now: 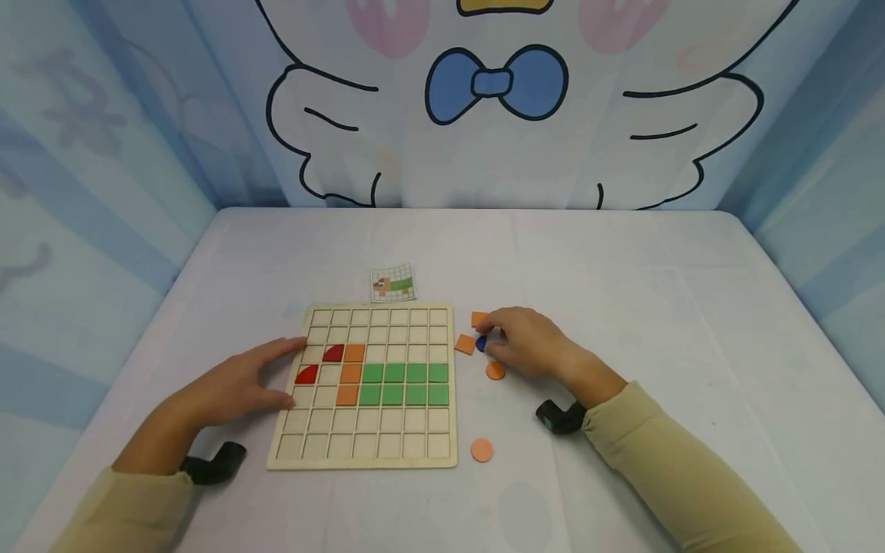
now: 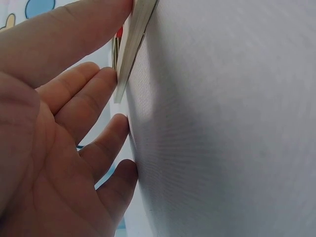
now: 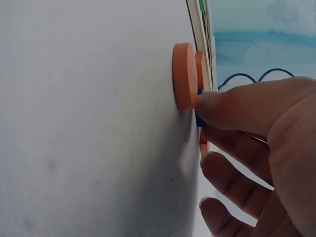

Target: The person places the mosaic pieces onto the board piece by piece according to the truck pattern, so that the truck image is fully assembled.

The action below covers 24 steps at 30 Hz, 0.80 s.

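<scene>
A wooden grid board (image 1: 366, 445) lies on the table with red quarter-round, orange square and green square tiles in some of its cells. My left hand (image 1: 224, 388) touches the board's left edge with its thumb and fingertips, its fingers loosely extended; the left wrist view shows the thumb at the board's side. To the right of the board, my right hand (image 1: 528, 342) pinches a small dark blue round piece (image 1: 481, 343) between thumb and index finger, low at the tabletop. In the right wrist view the thumb covers much of the blue piece (image 3: 200, 120).
Around my right hand lie orange square tiles (image 1: 465, 344) and an orange round piece (image 1: 495, 370). A paler orange disc (image 1: 482, 450) lies nearer me. A small pattern card (image 1: 392, 283) sits behind the board. A printed curtain (image 1: 484, 161) hangs beyond the table's far edge.
</scene>
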Each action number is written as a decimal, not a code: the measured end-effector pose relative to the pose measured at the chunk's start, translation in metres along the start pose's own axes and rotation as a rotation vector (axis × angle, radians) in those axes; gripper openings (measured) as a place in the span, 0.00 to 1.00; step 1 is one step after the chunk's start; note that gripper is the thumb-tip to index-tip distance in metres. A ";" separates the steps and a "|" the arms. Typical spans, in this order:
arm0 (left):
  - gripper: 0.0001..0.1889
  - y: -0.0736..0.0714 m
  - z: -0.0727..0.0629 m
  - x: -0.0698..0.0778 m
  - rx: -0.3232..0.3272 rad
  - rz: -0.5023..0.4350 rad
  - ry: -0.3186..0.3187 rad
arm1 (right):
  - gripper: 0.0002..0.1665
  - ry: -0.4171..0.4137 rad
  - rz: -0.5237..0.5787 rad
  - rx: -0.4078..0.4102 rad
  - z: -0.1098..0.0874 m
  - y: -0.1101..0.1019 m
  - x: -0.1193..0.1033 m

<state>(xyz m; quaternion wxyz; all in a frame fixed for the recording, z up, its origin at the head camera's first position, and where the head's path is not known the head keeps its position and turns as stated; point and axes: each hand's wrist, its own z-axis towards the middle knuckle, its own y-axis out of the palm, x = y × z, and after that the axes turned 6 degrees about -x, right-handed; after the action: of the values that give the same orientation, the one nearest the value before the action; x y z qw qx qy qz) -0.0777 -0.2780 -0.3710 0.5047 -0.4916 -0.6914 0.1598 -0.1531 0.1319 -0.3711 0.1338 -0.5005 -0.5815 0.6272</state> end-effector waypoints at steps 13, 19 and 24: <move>0.50 0.001 0.000 0.001 -0.001 -0.004 -0.001 | 0.18 0.008 -0.044 -0.009 0.003 0.002 -0.004; 0.49 0.000 0.000 0.001 0.000 0.005 0.006 | 0.18 0.022 -0.080 -0.004 0.003 0.001 -0.001; 0.50 0.000 0.000 0.000 -0.001 0.008 -0.002 | 0.18 0.021 -0.070 0.007 0.003 0.002 0.000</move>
<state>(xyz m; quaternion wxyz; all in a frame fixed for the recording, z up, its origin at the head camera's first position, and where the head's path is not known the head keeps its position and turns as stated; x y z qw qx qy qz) -0.0779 -0.2781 -0.3716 0.5030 -0.4947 -0.6900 0.1619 -0.1547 0.1299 -0.3730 0.1635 -0.4859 -0.5952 0.6188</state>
